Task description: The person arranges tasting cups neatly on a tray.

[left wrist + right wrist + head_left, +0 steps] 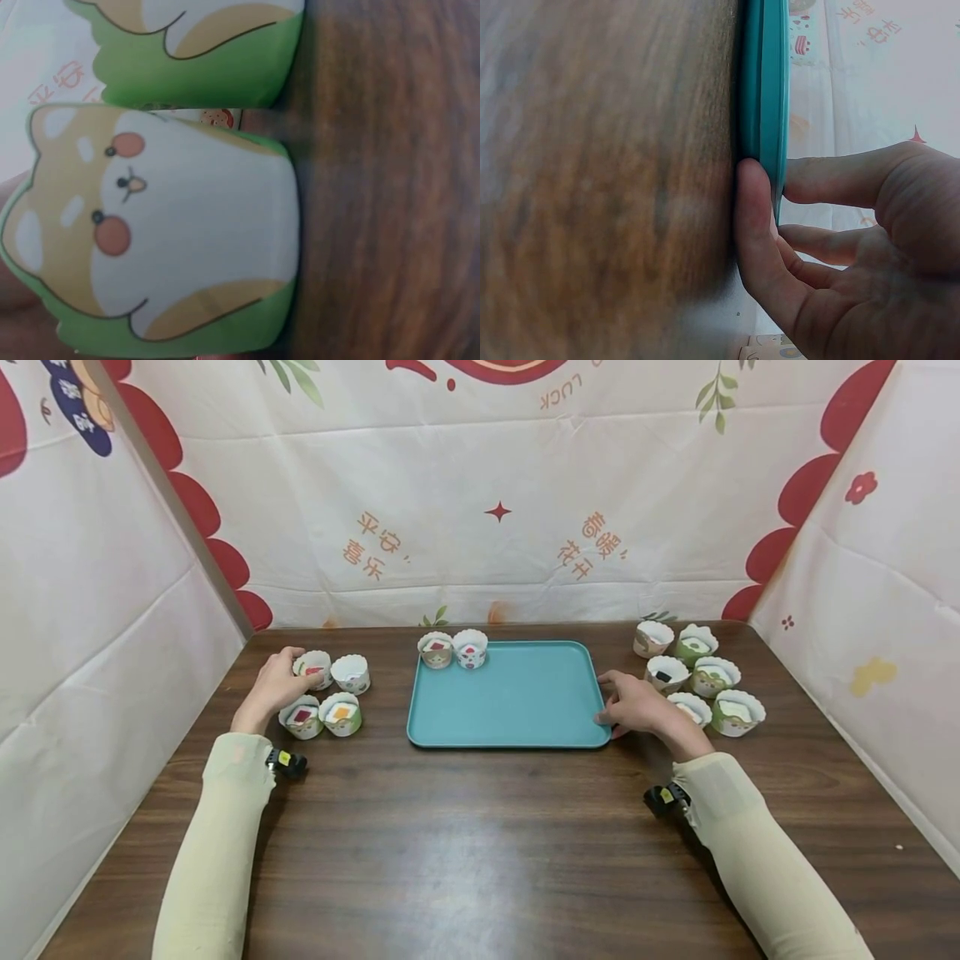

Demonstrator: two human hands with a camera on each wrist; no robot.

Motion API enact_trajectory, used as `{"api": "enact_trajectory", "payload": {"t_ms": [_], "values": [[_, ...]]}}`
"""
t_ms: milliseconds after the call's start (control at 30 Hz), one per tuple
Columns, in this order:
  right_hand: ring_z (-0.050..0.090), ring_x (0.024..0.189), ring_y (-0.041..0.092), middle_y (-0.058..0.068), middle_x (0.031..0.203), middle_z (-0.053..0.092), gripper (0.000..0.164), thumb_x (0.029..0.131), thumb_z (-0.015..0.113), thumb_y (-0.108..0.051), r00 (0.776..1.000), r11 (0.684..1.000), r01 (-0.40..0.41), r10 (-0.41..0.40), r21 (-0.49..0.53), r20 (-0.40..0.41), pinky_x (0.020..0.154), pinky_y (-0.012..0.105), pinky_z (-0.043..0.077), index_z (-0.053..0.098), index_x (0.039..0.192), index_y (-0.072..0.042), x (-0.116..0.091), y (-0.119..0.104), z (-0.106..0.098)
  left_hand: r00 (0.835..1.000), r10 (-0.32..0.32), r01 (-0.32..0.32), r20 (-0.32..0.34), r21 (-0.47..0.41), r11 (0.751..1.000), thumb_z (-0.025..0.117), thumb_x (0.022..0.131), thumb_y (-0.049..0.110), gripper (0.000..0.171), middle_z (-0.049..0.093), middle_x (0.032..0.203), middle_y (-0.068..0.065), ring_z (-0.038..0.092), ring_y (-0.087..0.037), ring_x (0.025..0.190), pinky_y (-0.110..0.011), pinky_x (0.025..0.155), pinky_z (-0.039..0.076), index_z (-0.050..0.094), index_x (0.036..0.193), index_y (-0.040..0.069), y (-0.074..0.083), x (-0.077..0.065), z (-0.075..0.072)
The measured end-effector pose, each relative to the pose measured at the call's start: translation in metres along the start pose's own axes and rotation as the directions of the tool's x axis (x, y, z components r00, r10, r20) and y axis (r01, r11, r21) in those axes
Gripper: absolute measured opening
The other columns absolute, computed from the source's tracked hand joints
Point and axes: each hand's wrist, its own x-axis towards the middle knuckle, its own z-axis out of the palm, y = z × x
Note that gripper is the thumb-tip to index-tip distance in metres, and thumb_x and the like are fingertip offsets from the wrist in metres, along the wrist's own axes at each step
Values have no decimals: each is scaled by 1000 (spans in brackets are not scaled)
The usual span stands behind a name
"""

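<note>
At the left, my left hand point(275, 682) has its thumb and fingers round a paper baking cup point(315, 662) with something red inside. Beside that cup stands a white one point(352, 672), and nearer stand two green dog-print cups, one with a dark red piece point(302, 718), one with an orange piece point(341, 713). The left wrist view shows a dog-print cup point(202, 225) close up, hiding most of that hand. My right hand point(637, 703) grips the right edge of a teal tray point(510, 693); in the right wrist view, thumb and index finger hold its rim point(774, 97).
Two paper cups stand at the tray's far left corner, one brown point(436, 652), one white point(470, 650). Several more cups, among them a green one point(737, 714), cluster right of the right hand. A printed cloth point(495, 552) walls the table's far side.
</note>
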Motion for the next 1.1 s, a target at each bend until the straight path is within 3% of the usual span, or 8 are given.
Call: {"api": "enact_trajectory", "payload": {"t_ms": [333,533,833,1100], "values": [[67,71,21,18,90,61,73,96,66,-3,1000,1000,8,-8,-5,0,67,36,65,27,157,8,1,-4,-4,998,-56,56,-15,-16,998,64,100,33,73,40,153,-35,37,-49,143,-64,116,36,31,154,-5,-1,2,0],[65,69,20,11,82,57,77,95,69,-5,1000,1000,5,-5,-30,-2,67,36,65,26,158,7,3,-6,-8,995,-64,62,-72,-32,998,65,99,33,72,39,155,-34,32,-52,145,-65,118,32,34,153,-4,1,2,-1],[65,69,20,10,82,57,77,95,69,-5,1000,1000,0,0,-22,2,67,36,65,26,158,6,3,-6,-7,989,-66,58,-132,-63,996,65,98,32,69,47,148,-34,42,-49,137,-62,113,38,36,150,-5,3,-2,-2],[66,70,22,14,86,57,75,96,67,-4,1000,1000,-1,1,0,11,67,36,65,26,158,7,1,-2,-3,970,-81,62,-229,-91,994,66,96,33,66,53,143,-29,48,-45,130,-58,106,43,42,147,-1,4,-5,-2]]}}
